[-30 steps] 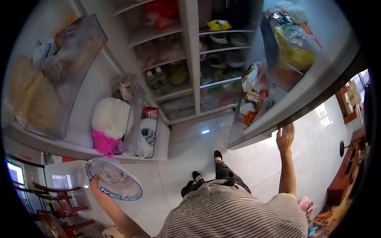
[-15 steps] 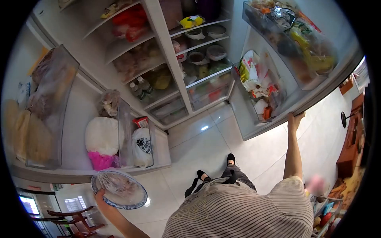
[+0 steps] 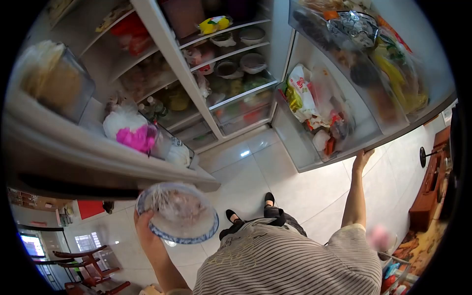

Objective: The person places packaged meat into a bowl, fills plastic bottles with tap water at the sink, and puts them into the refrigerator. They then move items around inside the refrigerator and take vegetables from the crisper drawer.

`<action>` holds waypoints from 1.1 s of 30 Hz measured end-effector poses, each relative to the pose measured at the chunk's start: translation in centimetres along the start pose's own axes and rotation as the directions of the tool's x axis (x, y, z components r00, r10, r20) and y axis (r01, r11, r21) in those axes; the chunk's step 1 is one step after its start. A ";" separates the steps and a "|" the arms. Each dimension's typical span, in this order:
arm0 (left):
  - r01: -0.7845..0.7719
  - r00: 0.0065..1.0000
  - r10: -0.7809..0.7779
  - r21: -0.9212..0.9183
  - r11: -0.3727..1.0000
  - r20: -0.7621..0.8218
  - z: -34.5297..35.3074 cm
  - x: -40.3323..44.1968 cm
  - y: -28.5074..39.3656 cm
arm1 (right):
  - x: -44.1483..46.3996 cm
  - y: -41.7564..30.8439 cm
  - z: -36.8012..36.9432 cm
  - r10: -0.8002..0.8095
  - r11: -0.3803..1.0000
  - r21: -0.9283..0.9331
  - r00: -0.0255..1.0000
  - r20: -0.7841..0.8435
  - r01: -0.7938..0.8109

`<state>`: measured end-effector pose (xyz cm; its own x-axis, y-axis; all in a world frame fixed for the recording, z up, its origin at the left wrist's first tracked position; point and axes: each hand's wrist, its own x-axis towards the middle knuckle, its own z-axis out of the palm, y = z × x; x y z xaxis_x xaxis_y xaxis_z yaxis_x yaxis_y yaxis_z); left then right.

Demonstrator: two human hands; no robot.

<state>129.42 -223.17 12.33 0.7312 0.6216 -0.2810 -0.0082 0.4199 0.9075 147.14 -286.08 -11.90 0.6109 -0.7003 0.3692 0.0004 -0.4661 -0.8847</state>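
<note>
My left hand [image 3: 144,225] grips the near-left rim of a blue-edged plate [image 3: 183,216], covered in clear plastic wrap. Pale pinkish food shows blurrily beneath the film. The plate is just in front of the left refrigerator door [image 3: 98,162], which stands partly open. Over on the right, my right hand [image 3: 363,160] is closed around the lower edge of the right refrigerator door [image 3: 314,164]; its fingertips are mostly hidden. That door stands wide open, its bins filled with bagged food.
Inside the refrigerator, shelves hold several covered bowls [image 3: 253,62] and a yellow package [image 3: 215,24]. Wooden chairs [image 3: 88,265] stand at lower left. A wooden cabinet [image 3: 427,191] is at the right, with a small rack [image 3: 398,273] near my right side. Tiled floor [image 3: 255,172] lies below.
The left door has swung inward, partly closing. My left hand and the plate have moved right and slightly up in view. My right hand still holds the right door.
</note>
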 end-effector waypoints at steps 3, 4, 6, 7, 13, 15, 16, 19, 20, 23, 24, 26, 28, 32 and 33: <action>0.015 0.997 -0.020 0.068 0.998 0.074 2.9 5.1 -2.8 | 2.5 2.5 0.6 0.059 0.988 0.142 0.997 0.044 -0.065; -0.008 0.992 -0.005 0.100 0.995 0.124 4.0 6.5 -3.7 | 3.3 2.6 0.6 0.090 0.976 0.191 0.992 0.085 -0.105; 0.001 0.991 -0.015 0.101 0.995 0.136 7.0 8.9 -5.0 | 4.4 1.6 1.5 0.081 0.943 0.315 0.991 0.107 -0.111; 0.005 0.989 -0.021 0.105 0.994 0.145 8.3 10.0 -5.5 | 5.7 2.8 1.1 0.149 0.942 0.274 0.974 0.173 -0.193; 0.025 0.973 -0.036 0.049 0.998 0.230 12.3 17.5 -9.3 | 9.4 4.1 2.9 0.224 0.920 0.267 0.944 0.244 -0.287; 0.068 0.975 -0.076 0.045 0.997 0.208 12.7 19.5 -10.6 | 10.0 4.8 3.4 0.202 0.928 0.260 0.947 0.251 -0.267; 0.096 0.975 -0.106 0.059 0.994 0.195 12.6 20.7 -11.4 | 10.0 5.8 4.1 0.186 0.925 0.299 0.966 0.182 -0.235; 0.262 0.950 -0.269 0.066 0.963 0.156 12.4 24.3 -14.7 | 10.9 8.6 4.2 0.213 0.946 0.226 0.970 0.113 -0.234; 0.333 0.927 -0.334 0.040 0.942 0.173 12.8 25.6 -16.3 | 11.2 9.7 4.2 0.225 0.934 0.259 0.968 0.109 -0.246; 0.498 0.858 -0.495 0.010 0.867 0.136 13.3 30.0 -22.3 | 11.2 10.1 4.2 0.265 0.929 0.261 0.964 0.031 -0.264; 0.542 0.834 -0.540 0.007 0.840 0.112 13.9 31.5 -23.8 | 10.9 10.6 4.2 0.291 0.927 0.254 0.956 -0.029 -0.275; 0.579 0.815 -0.577 -0.023 0.815 0.052 16.1 33.4 -26.0 | 8.2 7.6 5.4 0.428 0.900 0.179 0.882 -0.198 -0.397; 0.604 0.797 -0.603 -0.067 0.794 0.043 18.1 35.9 -27.9 | 3.9 14.4 2.1 0.620 0.784 0.083 0.770 -0.152 -0.615; 0.626 0.775 -0.630 -0.174 0.760 0.037 21.0 41.3 -30.9 | -11.2 11.0 10.1 0.982 0.183 -0.513 0.134 0.131 -0.839; 0.629 0.768 -0.640 -0.200 0.751 0.012 22.1 42.5 -31.6 | -14.7 13.2 13.5 0.967 0.206 -0.519 0.091 0.238 -0.830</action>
<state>175.80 -224.63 -21.35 0.5754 0.2007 -0.7928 0.3170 0.8389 0.4425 148.82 -274.64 -32.83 0.2446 -0.3857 -0.8896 -0.9176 0.2044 -0.3409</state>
